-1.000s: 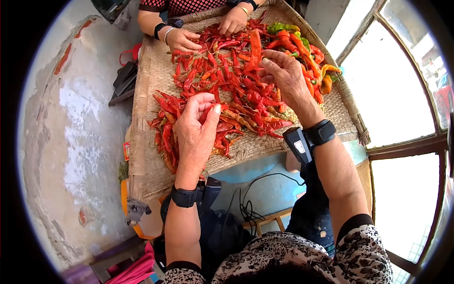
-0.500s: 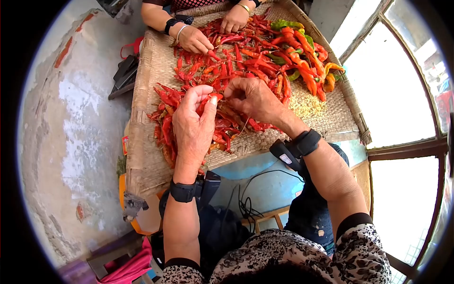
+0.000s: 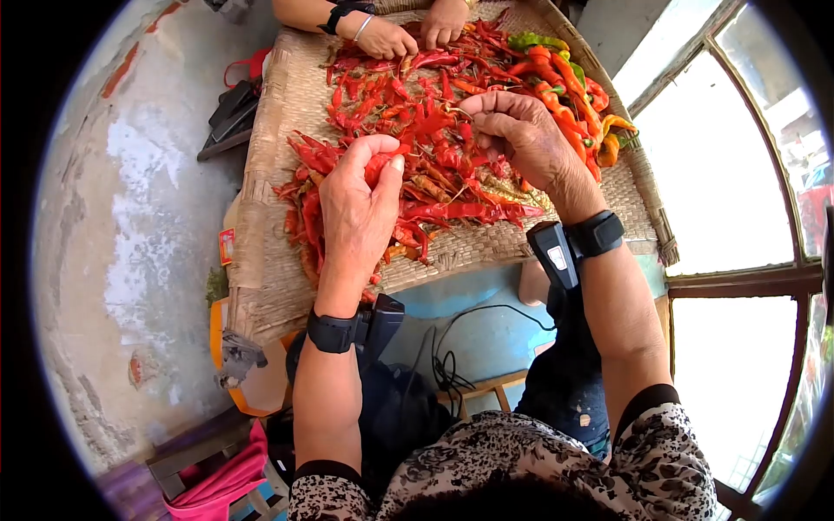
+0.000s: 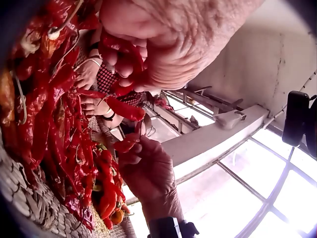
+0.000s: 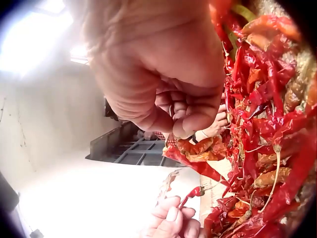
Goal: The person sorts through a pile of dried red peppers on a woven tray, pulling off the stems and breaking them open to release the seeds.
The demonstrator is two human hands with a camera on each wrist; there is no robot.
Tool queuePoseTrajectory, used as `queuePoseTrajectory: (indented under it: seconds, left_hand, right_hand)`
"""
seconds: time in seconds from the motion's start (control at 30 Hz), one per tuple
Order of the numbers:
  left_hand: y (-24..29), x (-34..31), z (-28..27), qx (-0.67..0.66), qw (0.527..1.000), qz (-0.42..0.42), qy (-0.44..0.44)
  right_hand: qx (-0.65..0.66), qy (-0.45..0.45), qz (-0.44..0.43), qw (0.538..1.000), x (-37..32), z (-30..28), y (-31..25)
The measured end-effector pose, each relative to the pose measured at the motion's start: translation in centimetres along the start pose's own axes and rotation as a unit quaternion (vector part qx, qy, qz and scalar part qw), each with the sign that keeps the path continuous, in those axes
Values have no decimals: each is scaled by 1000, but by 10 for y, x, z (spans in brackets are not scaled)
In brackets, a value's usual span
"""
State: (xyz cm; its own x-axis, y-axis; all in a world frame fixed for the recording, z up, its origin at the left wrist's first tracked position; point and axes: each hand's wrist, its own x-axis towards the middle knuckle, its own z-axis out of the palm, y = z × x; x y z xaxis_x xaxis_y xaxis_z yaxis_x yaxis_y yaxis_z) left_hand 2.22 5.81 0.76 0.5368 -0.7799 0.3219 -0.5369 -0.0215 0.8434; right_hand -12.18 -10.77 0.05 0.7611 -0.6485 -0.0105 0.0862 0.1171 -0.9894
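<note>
The woven tray is the broadest thing here, and it bears a loose heap of red chillies over its middle, with plumper orange and green peppers near one corner. The skins look wrinkled and glossy, so each pod should be very light, leathery where softened and brittle where driest; a hard squeeze could crack one and spill seed.

The person's left hand is above the near part of the heap, its fingers curled round a red chilli with the thumb against it. The right hand is raised beside it, thumb and forefinger drawn together at the stem end of another chilli (the exact contact is partly hidden).

The firmest hold is likely low on the body, just under the cap, pressed gently. The thin stems, smallest of all, look dry and wiry; they give a neat pinch but might snap if twisted.
</note>
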Motion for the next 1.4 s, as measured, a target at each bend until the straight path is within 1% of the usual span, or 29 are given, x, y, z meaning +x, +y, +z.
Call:
queuePoseTrajectory:
  seconds: [0.07,0.1,0.13,0.17,0.2,0.27,0.3,0.33,0.4,0.47,0.53,0.6,0.63,0.67,0.7,0.73,0.77,0.8,0.87,0.9,0.93,0.97,1.0,1.07,1.13,1.2,1.3,1.33,1.4]
  left_hand:
    - [-2,1,2,24,1000,16,4]
    - [-4,0,3,24,1000,15,2]
    - [-7,1,3,-1,1000,6,-12]
    - [-8,1,3,-25,999,-4,-26]
    - [-8,0,2,-24,999,-5,-28]
    - [-6,1,2,-87,995,-24,-33]
    - [-6,2,3,-81,996,-13,-32]
    - [-5,2,3,-83,996,-13,-32]
    - [-3,1,3,-105,990,-51,-80]
    - [1,1,6,-114,987,-37,-103]
    - [5,0,3,10,987,-35,-154]
    - [-6,-3,5,15,989,-7,-147]
    - [-7,-4,5,106,989,54,-86]
    - [-7,-4,5,196,974,113,-23]
    - [-5,-4,4,228,962,149,6]
    - [-3,-5,2,229,962,147,3]
    - [-1,-4,2,218,966,139,7]
    - [-1,-4,3,205,970,133,11]
    - [0,-7,9,155,980,86,-89]
    - [-1,-9,12,201,964,135,-114]
    - [-5,-12,17,247,942,183,-136]
    - [-12,-14,23,252,934,205,-152]
    - [-14,-16,25,252,934,204,-151]
    - [-16,-18,28,277,914,224,-193]
    - [-16,-20,29,283,913,216,-201]
    - [-16,-18,31,327,895,214,-214]
    - [-12,-16,31,320,899,215,-208]
    - [-10,-15,30,320,898,217,-209]
    - [-7,-11,25,329,908,169,-197]
  right_hand:
    - [85,16,-60,994,11,-9,5]
    - [121,41,-89,988,17,-15,8]
    - [119,116,-103,981,24,-19,14]
    - [-178,211,-181,944,28,-27,22]
    - [-457,285,-239,808,27,-29,24]
    - [-490,243,-312,777,26,-28,34]
    - [-395,147,-252,871,13,-10,20]
    - [-257,44,-155,953,3,9,7]
    - [-262,-45,-227,937,0,27,19]
    - [-240,-178,-87,950,-7,27,16]
    - [-265,-166,-106,944,-7,27,17]
    - [-295,-199,-65,932,-9,20,9]
    - [-298,-197,-68,932,-8,15,7]
    - [-307,-179,-70,932,-5,9,7]
    - [-314,-162,-70,933,-3,1,6]
    - [-166,-24,-19,986,1,-12,0]
    - [-151,71,-117,979,6,-19,3]
    - [-257,162,-168,938,15,-33,14]
    - [-439,196,-180,858,9,-46,12]
    - [-439,195,-178,859,5,-48,11]
    - [-503,97,-134,849,1,-49,10]
    - [-558,-3,-90,825,-2,-49,9]
    - [-595,-58,-30,801,-8,-47,10]
    - [-704,-159,75,688,-20,-32,4]
    - [-683,-168,66,707,-36,-31,6]
    - [-691,-166,71,700,-38,-33,13]
    - [-628,-176,20,757,-34,-44,15]
    - [-629,-174,20,758,-34,-46,10]
    - [-560,-179,18,808,-33,-51,-1]
